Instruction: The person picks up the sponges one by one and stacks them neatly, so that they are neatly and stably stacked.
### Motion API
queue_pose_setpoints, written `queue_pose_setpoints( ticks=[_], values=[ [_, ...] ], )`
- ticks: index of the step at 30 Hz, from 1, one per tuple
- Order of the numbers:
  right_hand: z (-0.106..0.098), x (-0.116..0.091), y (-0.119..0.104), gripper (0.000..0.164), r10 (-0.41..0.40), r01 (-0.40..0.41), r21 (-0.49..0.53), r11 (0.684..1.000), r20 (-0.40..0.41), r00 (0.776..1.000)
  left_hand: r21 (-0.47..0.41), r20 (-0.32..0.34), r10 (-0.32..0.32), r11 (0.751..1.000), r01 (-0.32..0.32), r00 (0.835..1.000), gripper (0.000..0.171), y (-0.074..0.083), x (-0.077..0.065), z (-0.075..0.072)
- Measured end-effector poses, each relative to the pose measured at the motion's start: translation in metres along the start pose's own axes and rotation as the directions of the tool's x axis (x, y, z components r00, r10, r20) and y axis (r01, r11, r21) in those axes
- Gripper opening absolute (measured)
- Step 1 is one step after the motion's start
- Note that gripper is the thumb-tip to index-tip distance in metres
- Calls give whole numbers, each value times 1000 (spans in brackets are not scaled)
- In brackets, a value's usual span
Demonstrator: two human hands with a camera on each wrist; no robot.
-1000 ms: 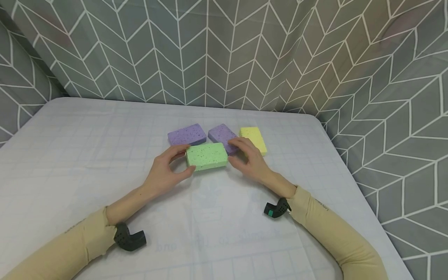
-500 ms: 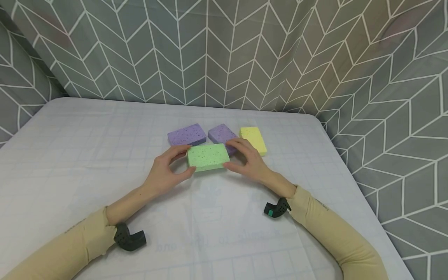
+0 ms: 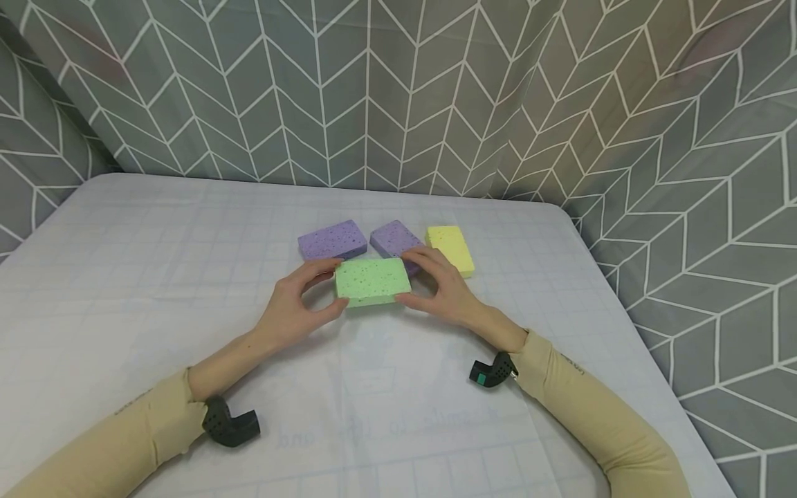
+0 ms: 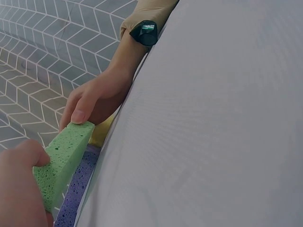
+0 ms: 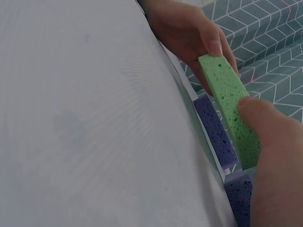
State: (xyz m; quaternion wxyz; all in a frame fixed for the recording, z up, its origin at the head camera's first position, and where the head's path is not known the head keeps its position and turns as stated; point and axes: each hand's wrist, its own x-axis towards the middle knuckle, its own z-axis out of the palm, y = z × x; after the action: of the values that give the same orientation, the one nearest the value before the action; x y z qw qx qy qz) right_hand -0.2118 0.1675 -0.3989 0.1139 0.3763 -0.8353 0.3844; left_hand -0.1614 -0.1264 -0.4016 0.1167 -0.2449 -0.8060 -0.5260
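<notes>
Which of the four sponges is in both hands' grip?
The green sponge: left hand and right hand pinch its opposite ends. The two purple sponges and yellow sponge lie behind it on the table.

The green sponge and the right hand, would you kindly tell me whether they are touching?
Touching. The right wrist view shows the right hand with its thumb on the green sponge, no gap between.

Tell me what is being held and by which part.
The light green, speckled rectangular sponge: the left hand pinches its left end, the right hand its right end.
</notes>
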Motion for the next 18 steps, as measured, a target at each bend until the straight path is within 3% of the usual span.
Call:
queue_pose_setpoints(
  ticks=[7, 18],
  values=[
    [1, 0, 1, 85, -56, 56, 10, 998, 2, 998, -21, 5, 54, 998, -54, 999, 58, -1, 0, 0],
    [-1, 0, 0, 68, -97, 98, 42, 994, -6, 995, -39, 17, 66, 997, -65, 998, 59, -1, 0, 0]
  ],
)
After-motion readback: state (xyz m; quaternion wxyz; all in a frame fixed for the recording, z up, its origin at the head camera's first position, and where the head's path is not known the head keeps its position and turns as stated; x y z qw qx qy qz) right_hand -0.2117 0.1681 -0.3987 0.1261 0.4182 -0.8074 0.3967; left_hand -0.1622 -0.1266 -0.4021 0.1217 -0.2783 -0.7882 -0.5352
